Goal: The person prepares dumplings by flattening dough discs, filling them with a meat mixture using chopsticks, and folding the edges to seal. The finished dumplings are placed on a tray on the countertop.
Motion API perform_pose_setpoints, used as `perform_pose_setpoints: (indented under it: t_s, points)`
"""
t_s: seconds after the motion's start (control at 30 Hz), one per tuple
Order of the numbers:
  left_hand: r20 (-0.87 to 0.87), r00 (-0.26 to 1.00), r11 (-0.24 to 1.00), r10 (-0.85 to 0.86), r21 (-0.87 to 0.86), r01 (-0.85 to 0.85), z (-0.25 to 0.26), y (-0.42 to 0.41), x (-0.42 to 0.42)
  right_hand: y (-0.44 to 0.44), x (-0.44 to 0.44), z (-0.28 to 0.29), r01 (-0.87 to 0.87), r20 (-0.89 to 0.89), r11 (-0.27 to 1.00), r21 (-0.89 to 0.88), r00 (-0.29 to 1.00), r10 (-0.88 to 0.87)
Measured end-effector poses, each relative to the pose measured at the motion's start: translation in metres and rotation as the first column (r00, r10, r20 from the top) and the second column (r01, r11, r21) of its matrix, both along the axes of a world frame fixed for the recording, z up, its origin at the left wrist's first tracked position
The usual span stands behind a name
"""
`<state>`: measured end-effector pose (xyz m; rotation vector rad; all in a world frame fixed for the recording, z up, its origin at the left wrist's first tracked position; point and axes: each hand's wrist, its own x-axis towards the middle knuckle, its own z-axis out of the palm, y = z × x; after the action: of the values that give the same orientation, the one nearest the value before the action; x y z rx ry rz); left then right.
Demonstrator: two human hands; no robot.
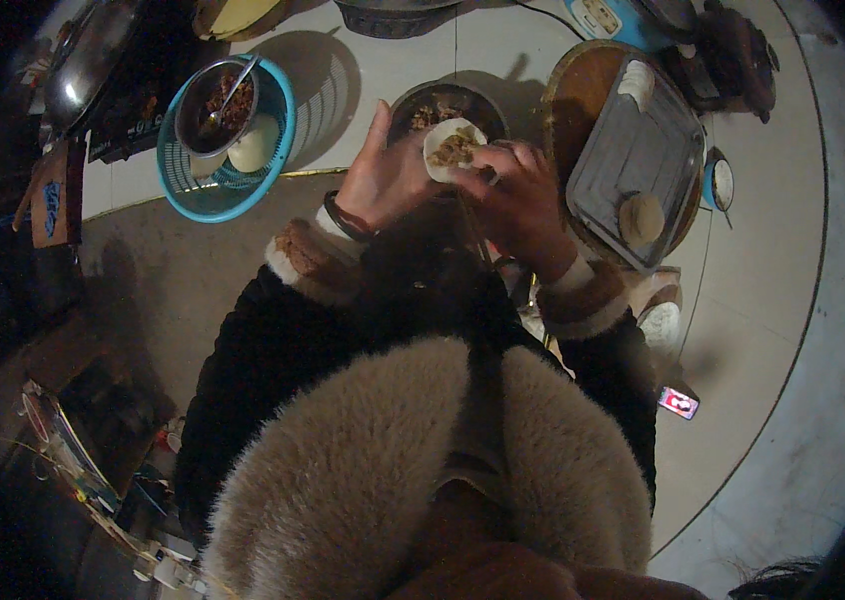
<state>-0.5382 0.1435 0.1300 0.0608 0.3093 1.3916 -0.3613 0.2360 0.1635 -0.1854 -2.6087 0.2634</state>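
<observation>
A round, pale dough wrapper [434, 139] lies across the fingers of my left hand [391, 176], with a brownish chopped filling [457, 150] heaped on it. The left thumb sticks out away from the wrapper. My right hand [520, 196] has its fingertips at the wrapper's right edge, against the filling; its palm is hidden from view. Just beyond both hands stands a dark metal bowl [496, 105] with more chopped filling [426, 117] inside, partly covered by the hands and wrapper.
To the left, a blue plastic basket [225, 214] holds a metal bowl [190, 142] of dark filling with a spoon [231, 99], beside pale dough [253, 145]. On the right, a metal tray [629, 161] rests on a round wooden board [565, 90]. A lit phone [678, 403] lies nearer me.
</observation>
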Motion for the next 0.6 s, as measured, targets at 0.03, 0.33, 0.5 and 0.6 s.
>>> perform_pose_setpoints:
  t_s: [0.03,0.33,0.5,0.6]
  points:
    - [-0.018,1.0,1.0,0.004,-0.006,-0.004,0.002,0.0,0.001,-0.002,-0.004,-0.001,0.008,0.022,1.0,0.029,1.0,-0.009]
    - [-0.088,0.996,0.999,-0.02,0.026,0.023,0.003,0.001,0.005,0.002,-0.016,0.001,0.038,0.12,0.993,0.109,0.992,-0.051]
    - [-0.083,0.996,1.0,-0.016,0.01,0.017,0.001,0.0,0.003,-0.001,-0.012,0.006,0.039,0.182,0.992,0.118,0.981,-0.06]
    - [-0.067,0.997,0.999,-0.026,0.021,0.028,-0.004,0.001,0.002,0.001,-0.018,0.003,-0.007,0.103,0.996,0.09,0.995,-0.003]
